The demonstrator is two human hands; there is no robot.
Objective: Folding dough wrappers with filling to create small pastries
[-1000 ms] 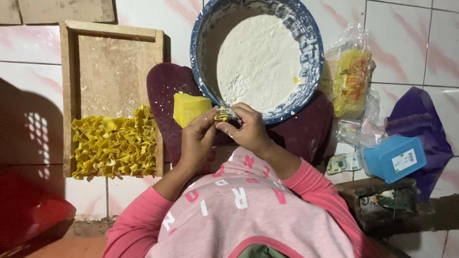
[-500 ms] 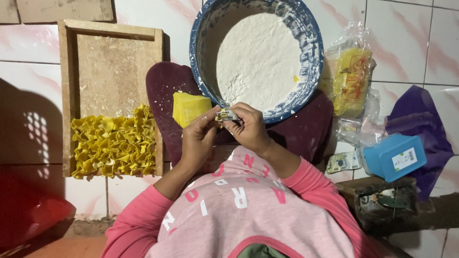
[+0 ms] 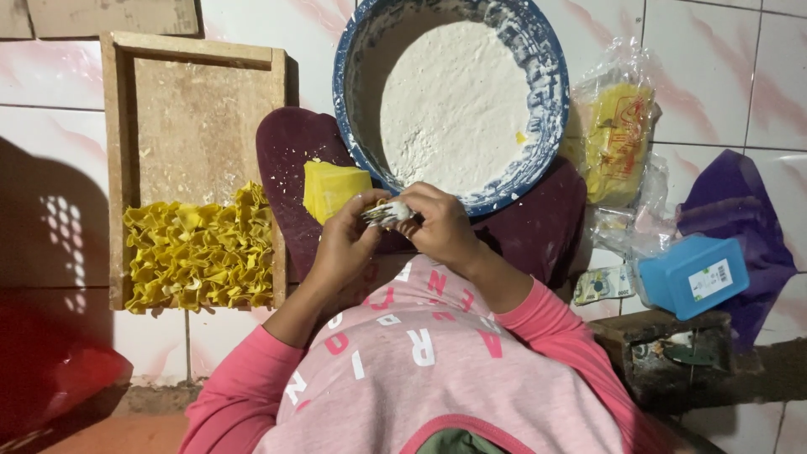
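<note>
My left hand (image 3: 346,244) and my right hand (image 3: 437,225) meet just below the rim of a big blue bowl (image 3: 548,126) full of white filling (image 3: 454,105). Between the fingertips of both hands is a small metal spoon or fork (image 3: 385,213) with white filling on it, and a yellow wrapper seems pinched in the left fingers, mostly hidden. A stack of yellow square wrappers (image 3: 333,188) lies on my lap just left of the hands. Several folded yellow dumplings (image 3: 200,250) fill the near end of a wooden tray (image 3: 195,109).
A plastic bag with yellow wrappers (image 3: 615,147) lies right of the bowl. A blue plastic box (image 3: 691,276) sits by purple cloth (image 3: 740,210) at the right. A dark wooden block (image 3: 672,353) is at lower right. The floor is white tile.
The hands stay in the same spot; the fingers have shifted slightly around the small utensil and wrapper.
</note>
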